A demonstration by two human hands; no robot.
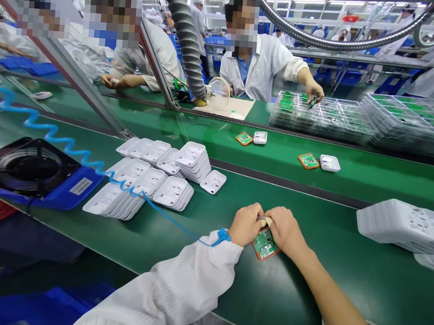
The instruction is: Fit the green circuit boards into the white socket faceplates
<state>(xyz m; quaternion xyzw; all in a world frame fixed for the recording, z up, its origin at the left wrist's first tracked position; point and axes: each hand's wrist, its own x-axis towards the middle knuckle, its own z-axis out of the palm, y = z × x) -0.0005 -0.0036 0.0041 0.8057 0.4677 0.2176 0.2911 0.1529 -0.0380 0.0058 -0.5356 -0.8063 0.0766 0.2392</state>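
A green circuit board (265, 244) in an orange frame lies on the green bench in front of me. My left hand (247, 224) is closed at its far left edge, fingers bent inward. From the other side my right hand (285, 232) pinches the far right edge, and the fingertips of both hands nearly meet. Pale covers show on some fingertips. Whatever small part may be between the fingers is hidden. A blue wrist strap (223, 236) with a coiled cord is around my left wrist.
White plastic covers (173, 191) stand in several stacks at left, beside a black fan (32, 165). More white covers (403, 222) are stacked at right. Boards (309, 160) and white housings (329, 163) lie on the belt. Across it, a co-worker's hand (313, 90) reaches over clear trays (318, 113).
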